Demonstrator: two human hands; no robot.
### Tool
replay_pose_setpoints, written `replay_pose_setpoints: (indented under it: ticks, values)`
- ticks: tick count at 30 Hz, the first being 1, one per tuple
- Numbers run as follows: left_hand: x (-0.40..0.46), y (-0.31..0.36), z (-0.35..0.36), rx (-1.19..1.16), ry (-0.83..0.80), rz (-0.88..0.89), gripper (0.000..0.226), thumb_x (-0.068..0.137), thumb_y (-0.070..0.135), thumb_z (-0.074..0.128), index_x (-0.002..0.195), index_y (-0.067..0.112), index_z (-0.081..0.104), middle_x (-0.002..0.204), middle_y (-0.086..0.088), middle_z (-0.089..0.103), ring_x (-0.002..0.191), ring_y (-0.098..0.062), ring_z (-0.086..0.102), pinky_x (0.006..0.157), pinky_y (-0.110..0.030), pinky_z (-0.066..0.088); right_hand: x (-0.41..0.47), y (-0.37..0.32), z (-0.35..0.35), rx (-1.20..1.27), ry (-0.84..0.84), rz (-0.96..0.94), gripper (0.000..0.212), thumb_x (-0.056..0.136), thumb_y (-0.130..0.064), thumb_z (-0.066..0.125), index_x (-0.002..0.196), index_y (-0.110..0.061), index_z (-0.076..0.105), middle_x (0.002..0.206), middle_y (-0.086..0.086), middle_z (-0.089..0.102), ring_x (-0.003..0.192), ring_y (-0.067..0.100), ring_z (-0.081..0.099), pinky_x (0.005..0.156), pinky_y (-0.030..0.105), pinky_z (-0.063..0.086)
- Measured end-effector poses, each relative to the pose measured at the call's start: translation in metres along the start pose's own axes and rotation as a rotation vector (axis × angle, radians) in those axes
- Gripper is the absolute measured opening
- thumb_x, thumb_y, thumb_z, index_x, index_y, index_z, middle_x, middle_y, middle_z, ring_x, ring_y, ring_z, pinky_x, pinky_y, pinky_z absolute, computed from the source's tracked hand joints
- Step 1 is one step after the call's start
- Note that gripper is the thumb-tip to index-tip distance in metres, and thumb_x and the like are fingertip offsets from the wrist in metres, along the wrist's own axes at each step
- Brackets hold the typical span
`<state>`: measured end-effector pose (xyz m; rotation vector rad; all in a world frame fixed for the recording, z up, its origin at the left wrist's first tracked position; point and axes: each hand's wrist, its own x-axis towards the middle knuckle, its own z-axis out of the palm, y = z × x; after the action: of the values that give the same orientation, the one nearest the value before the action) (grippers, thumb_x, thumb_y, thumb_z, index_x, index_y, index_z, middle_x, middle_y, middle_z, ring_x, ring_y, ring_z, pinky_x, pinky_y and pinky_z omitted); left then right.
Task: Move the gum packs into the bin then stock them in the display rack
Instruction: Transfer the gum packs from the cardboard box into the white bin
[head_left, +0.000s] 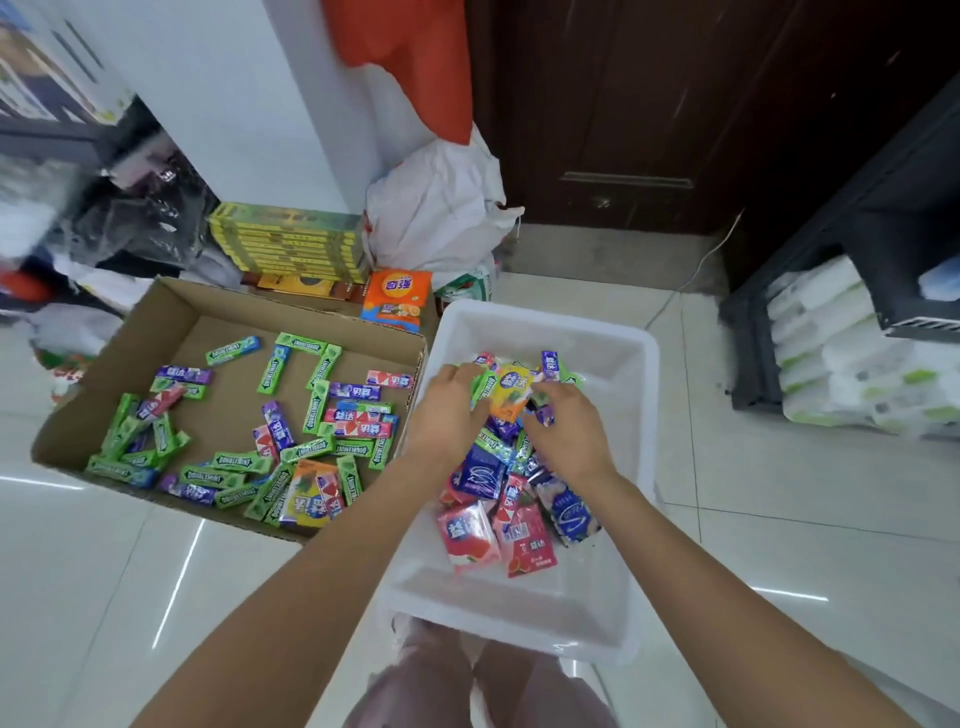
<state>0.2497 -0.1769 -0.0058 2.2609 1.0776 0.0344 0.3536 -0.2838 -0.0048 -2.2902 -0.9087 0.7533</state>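
- Gum packs (511, 397), a mixed handful, sit bunched between both hands over the far half of the white bin (631, 364).
- left hand (447, 410) and right hand (563, 428) both have fingers curled around that bunch.
- More packs piled in the bin (498, 499) nearer the person.
- Lots of green sticks (241, 460) lie loose in the cardboard box (171, 317) on the left.

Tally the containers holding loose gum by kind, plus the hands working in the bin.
Cardboard box: 1
White bin: 1
Hands gripping gum packs over the bin: 2 (left hand, right hand)
Total: 4
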Motion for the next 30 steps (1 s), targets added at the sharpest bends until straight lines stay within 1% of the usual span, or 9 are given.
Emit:
replay_pose_setpoints:
  ticks: [2, 4, 7, 11, 15, 21, 24, 27, 30]
  values:
    - [-0.009, -0.009, -0.013, -0.054, 0.064, 0.008, 0.037, 0.094, 0.019, 0.051, 0.131, 0.012, 0.049, 0.127, -0.009, 0.052, 0.110, -0.027, 0.055, 0.090, -0.041, 0.048, 0.000, -0.013, 0.006, 0.001, -0.029, -0.054, 0.041, 0.089, -0.015, 0.058, 0.130, -0.010, 0.053, 0.131, 0.009, 0.053, 0.120, 0.023, 0.049, 0.098, 0.028, 0.036]
    - [-0.018, -0.024, -0.029, -0.103, 0.131, -0.005, 0.032, 0.094, 0.020, 0.051, 0.125, 0.011, 0.055, 0.121, -0.009, 0.057, 0.104, -0.023, 0.057, 0.087, -0.034, 0.047, 0.001, -0.029, 0.014, 0.014, -0.063, -0.097, 0.040, 0.090, -0.013, 0.056, 0.130, -0.010, 0.053, 0.130, 0.010, 0.053, 0.118, 0.024, 0.051, 0.099, 0.030, 0.037]
    - [-0.031, -0.056, -0.056, -0.138, 0.226, -0.097, 0.028, 0.094, 0.023, 0.051, 0.119, 0.014, 0.059, 0.115, -0.005, 0.062, 0.098, -0.018, 0.060, 0.080, -0.028, 0.045, 0.005, -0.059, 0.033, 0.010, -0.106, -0.184, 0.039, 0.091, -0.013, 0.054, 0.130, -0.010, 0.052, 0.132, 0.009, 0.053, 0.121, 0.023, 0.050, 0.105, 0.032, 0.037]
    - [-0.042, -0.110, -0.096, -0.158, 0.318, -0.244, 0.027, 0.095, 0.020, 0.051, 0.118, 0.009, 0.057, 0.112, -0.009, 0.063, 0.099, -0.024, 0.059, 0.082, -0.031, 0.045, 0.015, -0.112, 0.071, 0.007, -0.175, -0.289, 0.039, 0.092, -0.017, 0.054, 0.131, -0.013, 0.052, 0.128, 0.006, 0.054, 0.119, 0.020, 0.051, 0.101, 0.031, 0.039]
    - [-0.037, -0.171, -0.122, -0.011, 0.360, -0.309, 0.033, 0.090, 0.016, 0.056, 0.121, 0.004, 0.057, 0.121, -0.017, 0.054, 0.110, -0.033, 0.048, 0.092, -0.043, 0.040, 0.030, -0.154, 0.119, -0.051, -0.260, -0.322, 0.044, 0.093, -0.021, 0.054, 0.136, -0.014, 0.046, 0.137, 0.005, 0.047, 0.125, 0.020, 0.045, 0.101, 0.031, 0.036]
    - [0.005, -0.264, -0.146, 0.050, 0.224, -0.286, 0.054, 0.087, 0.022, 0.060, 0.137, 0.008, 0.042, 0.142, -0.012, 0.040, 0.133, -0.028, 0.032, 0.109, -0.039, 0.027, 0.065, -0.200, 0.195, -0.157, -0.317, -0.233, 0.064, 0.092, -0.031, 0.057, 0.147, -0.017, 0.026, 0.149, 0.002, 0.029, 0.135, 0.021, 0.033, 0.110, 0.035, 0.028]
    - [0.033, -0.302, -0.151, 0.089, 0.127, -0.210, 0.067, 0.087, 0.027, 0.061, 0.144, 0.010, 0.031, 0.152, -0.009, 0.028, 0.141, -0.026, 0.021, 0.116, -0.037, 0.018, 0.087, -0.209, 0.226, -0.276, -0.300, -0.194, 0.071, 0.091, -0.037, 0.056, 0.149, -0.017, 0.019, 0.154, 0.004, 0.021, 0.142, 0.022, 0.018, 0.117, 0.036, 0.018]
    - [0.054, -0.328, -0.150, 0.211, 0.014, -0.136, 0.076, 0.090, 0.039, 0.057, 0.149, 0.013, 0.016, 0.157, -0.005, 0.014, 0.145, -0.025, 0.008, 0.119, -0.039, 0.012, 0.102, -0.209, 0.249, -0.379, -0.288, -0.161, 0.075, 0.091, -0.041, 0.054, 0.150, -0.015, 0.014, 0.157, 0.006, 0.012, 0.145, 0.022, 0.006, 0.119, 0.036, 0.010]
    - [0.061, -0.341, -0.146, 0.226, -0.099, -0.117, 0.079, 0.090, 0.046, 0.052, 0.150, 0.017, 0.009, 0.159, -0.001, 0.006, 0.146, -0.022, 0.000, 0.119, -0.040, 0.008, 0.107, -0.205, 0.262, -0.438, -0.309, -0.115, 0.080, 0.091, -0.046, 0.052, 0.151, -0.015, 0.010, 0.159, 0.002, 0.003, 0.146, 0.021, 0.004, 0.119, 0.036, 0.011]
